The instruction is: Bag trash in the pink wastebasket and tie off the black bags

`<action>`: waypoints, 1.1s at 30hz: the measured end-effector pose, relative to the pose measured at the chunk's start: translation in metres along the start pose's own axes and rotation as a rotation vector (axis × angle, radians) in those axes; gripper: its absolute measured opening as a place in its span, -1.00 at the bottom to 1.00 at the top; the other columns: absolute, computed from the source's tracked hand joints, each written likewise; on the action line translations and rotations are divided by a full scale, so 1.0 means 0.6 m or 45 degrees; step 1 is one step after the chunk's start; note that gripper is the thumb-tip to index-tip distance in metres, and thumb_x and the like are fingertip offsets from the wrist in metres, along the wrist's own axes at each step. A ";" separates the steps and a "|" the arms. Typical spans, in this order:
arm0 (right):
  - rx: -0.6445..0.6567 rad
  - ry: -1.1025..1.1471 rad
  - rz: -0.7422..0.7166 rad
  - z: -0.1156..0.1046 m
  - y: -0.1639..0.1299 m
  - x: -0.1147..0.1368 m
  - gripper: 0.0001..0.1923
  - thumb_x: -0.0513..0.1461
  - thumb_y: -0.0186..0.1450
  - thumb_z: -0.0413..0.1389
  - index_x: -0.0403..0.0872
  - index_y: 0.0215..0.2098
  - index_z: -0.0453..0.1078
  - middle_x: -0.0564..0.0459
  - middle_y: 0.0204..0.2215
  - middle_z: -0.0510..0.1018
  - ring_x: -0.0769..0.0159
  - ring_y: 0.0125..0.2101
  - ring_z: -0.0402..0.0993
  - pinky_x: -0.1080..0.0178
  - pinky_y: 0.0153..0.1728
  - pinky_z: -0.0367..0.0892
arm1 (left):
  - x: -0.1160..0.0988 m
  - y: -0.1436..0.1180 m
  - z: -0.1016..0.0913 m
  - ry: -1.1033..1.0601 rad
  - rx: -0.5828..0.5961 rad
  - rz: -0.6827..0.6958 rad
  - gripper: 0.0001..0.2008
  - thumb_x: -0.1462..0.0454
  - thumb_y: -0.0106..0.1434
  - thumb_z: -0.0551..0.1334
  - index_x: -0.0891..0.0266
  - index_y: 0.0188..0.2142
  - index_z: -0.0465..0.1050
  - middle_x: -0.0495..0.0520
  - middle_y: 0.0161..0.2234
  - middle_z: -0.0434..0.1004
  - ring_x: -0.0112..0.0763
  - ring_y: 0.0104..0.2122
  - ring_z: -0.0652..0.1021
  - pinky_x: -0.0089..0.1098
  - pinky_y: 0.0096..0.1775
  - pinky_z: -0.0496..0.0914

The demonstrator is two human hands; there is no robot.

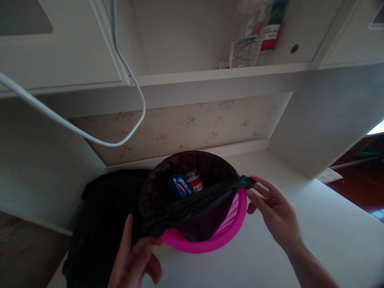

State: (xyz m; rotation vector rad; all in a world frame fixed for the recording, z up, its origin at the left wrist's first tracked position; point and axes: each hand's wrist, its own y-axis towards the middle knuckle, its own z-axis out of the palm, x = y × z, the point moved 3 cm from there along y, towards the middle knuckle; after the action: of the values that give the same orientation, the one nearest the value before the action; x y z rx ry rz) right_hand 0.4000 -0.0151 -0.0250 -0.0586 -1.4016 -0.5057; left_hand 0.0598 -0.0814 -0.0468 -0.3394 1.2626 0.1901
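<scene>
A pink plastic basket (231,224) sits on a white desk (315,224), lined with a black bin bag (192,208). Inside the bag lie a blue packet (180,186) and a red-and-white can (195,182). My left hand (135,260) pinches the near left edge of the bag's rim. My right hand (274,210) pinches the rim at the basket's right side. The bag's edge is stretched taut between both hands across the basket's front.
A dark cloth or bag (102,216) lies on the desk left of the basket. A white cable (90,138) hangs in a loop from above. A shelf (222,74) overhead holds a clear plastic bottle (246,40). Dark floor (360,188) shows at right.
</scene>
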 end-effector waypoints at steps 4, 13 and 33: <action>0.171 -0.015 0.089 0.015 0.055 0.011 -0.27 -0.03 0.17 0.47 0.16 0.27 0.45 -0.16 0.32 0.46 0.48 -0.53 0.50 0.33 -0.56 0.52 | 0.024 0.047 -0.013 0.088 0.015 0.033 0.23 0.21 0.01 0.59 0.08 0.53 -0.07 -0.07 -0.40 0.67 -0.35 -0.57 0.55 -0.45 -0.57 0.42; -0.067 0.186 0.048 0.006 0.055 -0.029 -0.49 -0.09 0.15 0.49 0.15 0.06 0.59 0.04 0.12 0.61 0.46 -0.44 0.59 0.41 -0.45 0.53 | 0.037 0.090 -0.021 0.144 0.012 -0.025 -0.06 0.23 0.00 0.61 0.06 0.37 0.36 0.15 0.22 0.59 0.00 0.22 0.56 -0.26 0.14 0.51; 0.363 0.352 0.558 0.017 0.070 -0.110 -0.60 -0.06 0.11 0.45 0.11 -0.08 0.62 0.02 -0.14 0.76 -0.07 -0.13 0.72 -0.05 -0.06 0.61 | 0.073 0.129 -0.034 0.146 -0.001 0.054 -0.43 0.06 0.10 0.55 -0.07 0.13 0.63 0.02 0.30 0.51 0.11 0.41 0.31 0.00 0.39 0.24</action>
State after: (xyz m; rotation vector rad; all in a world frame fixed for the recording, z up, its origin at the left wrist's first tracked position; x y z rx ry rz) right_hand 0.4011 0.0461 -0.0751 -0.0603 -1.1331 0.0516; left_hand 0.0293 -0.0185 -0.1053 -0.3281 1.3836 0.2098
